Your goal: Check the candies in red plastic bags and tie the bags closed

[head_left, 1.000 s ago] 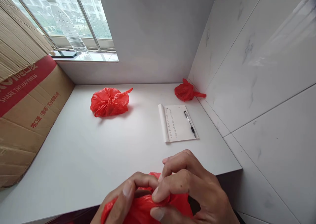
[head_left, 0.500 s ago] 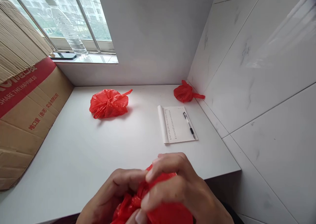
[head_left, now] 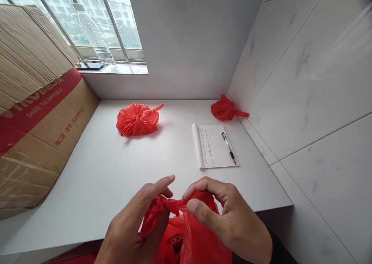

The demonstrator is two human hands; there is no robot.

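Note:
A red plastic bag (head_left: 200, 233) is at the near edge of the table, low in the view. My left hand (head_left: 139, 213) grips the bunched left side of its top, with the index finger stretched out. The thumb and fingers of my right hand (head_left: 229, 213) pinch the right side of the top. A twisted strip of the bag runs taut between both hands. Through the gap below it shows a dark, patterned thing (head_left: 176, 239), too little of it visible to name. The bag's bottom is cut off by the frame.
On the white table (head_left: 162, 155) lie a tied red bag (head_left: 138, 120), a smaller red bag (head_left: 223, 109) by the tiled wall and a notepad (head_left: 216, 151) with a pen (head_left: 229, 148). A cardboard box (head_left: 43, 140) stands left. A bottle (head_left: 97, 37) and phone (head_left: 89, 66) are on the windowsill.
My hands have drawn apart from the bunched, knotted-looking top, and the bag now gapes between them, showing something dark inside. The head view has turned slightly left.

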